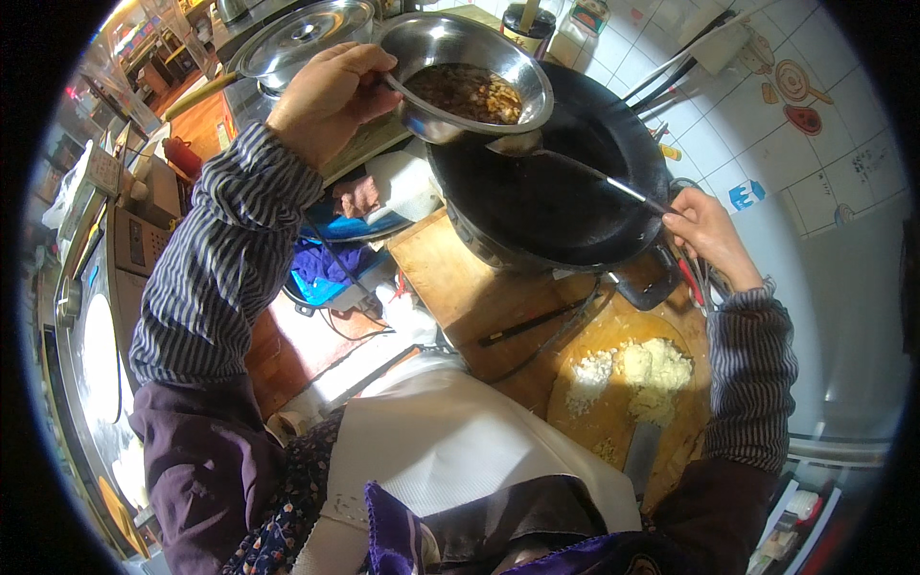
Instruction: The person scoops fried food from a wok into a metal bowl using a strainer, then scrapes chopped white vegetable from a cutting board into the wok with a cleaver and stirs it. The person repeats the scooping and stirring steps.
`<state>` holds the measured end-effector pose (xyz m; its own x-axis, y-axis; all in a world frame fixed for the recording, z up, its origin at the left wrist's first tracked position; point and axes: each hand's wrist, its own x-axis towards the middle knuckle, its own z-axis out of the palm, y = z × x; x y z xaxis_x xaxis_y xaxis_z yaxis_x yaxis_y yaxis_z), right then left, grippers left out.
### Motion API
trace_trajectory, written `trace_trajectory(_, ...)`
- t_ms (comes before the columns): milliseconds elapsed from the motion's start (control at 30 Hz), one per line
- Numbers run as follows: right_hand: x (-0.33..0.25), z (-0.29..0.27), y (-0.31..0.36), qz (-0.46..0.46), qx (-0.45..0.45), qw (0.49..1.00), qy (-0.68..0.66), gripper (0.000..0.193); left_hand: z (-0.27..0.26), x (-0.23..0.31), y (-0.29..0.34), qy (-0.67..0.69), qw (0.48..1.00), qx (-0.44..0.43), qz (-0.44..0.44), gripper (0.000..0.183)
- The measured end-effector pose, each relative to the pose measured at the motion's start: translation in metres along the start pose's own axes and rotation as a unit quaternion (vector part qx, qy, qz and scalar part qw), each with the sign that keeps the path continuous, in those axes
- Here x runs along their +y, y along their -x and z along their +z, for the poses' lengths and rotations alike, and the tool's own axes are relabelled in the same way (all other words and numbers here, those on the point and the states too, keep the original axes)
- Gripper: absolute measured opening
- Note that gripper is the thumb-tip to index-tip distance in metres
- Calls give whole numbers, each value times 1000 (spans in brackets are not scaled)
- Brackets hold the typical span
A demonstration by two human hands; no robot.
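Observation:
My left hand (333,98) grips the rim of a steel bowl (436,40), which is held up over the left edge of a large black wok (585,206). Inside the bowl lies a dark liquid with brown, chopped-looking pieces (470,93). The bowl leans a little toward me. In my right hand (707,235) is the dark handle of a ladle (618,182), its head at the bowl's lower right side; I cannot tell whether they touch. Little shows in the wok beyond its dark inner surface.
A round wooden board (565,402) near me bears minced pale garlic-like heaps (656,369) and a cleaver blade (644,450). A lidded steel pot (311,43) stands far left. Cables (556,335) cross the wooden counter. A tiled wall (776,115) bounds the right.

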<state>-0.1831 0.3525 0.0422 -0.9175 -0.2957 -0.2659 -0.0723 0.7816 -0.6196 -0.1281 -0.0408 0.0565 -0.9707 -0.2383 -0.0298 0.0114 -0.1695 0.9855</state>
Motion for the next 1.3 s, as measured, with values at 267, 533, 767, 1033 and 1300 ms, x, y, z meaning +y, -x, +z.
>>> trace_trajectory(267, -3, -26, 15, -27, 41, 998, -34, 12, -9, 2, -1, 2, 1000, 15, -2, 12)
trace_trajectory(533, -29, -65, 43, 9, 102, 995, -6, 10, -10, 2, 2, -15, 1000, 24, 6, 10)
trace_trajectory(767, -50, -84, 66, -20, 114, 993, 26, 11, 9, 0, 1, -14, 1000, -6, -27, 9)
trace_trajectory(1033, -48, -66, 80, -69, 136, 987, 41, 12, 33, -4, 0, 35, 997, -27, -63, 10)
trace_trajectory(1300, -47, -35, 96, -218, 366, 863, 271, 15, 40, -4, 3, 28, 997, -25, -68, 7)
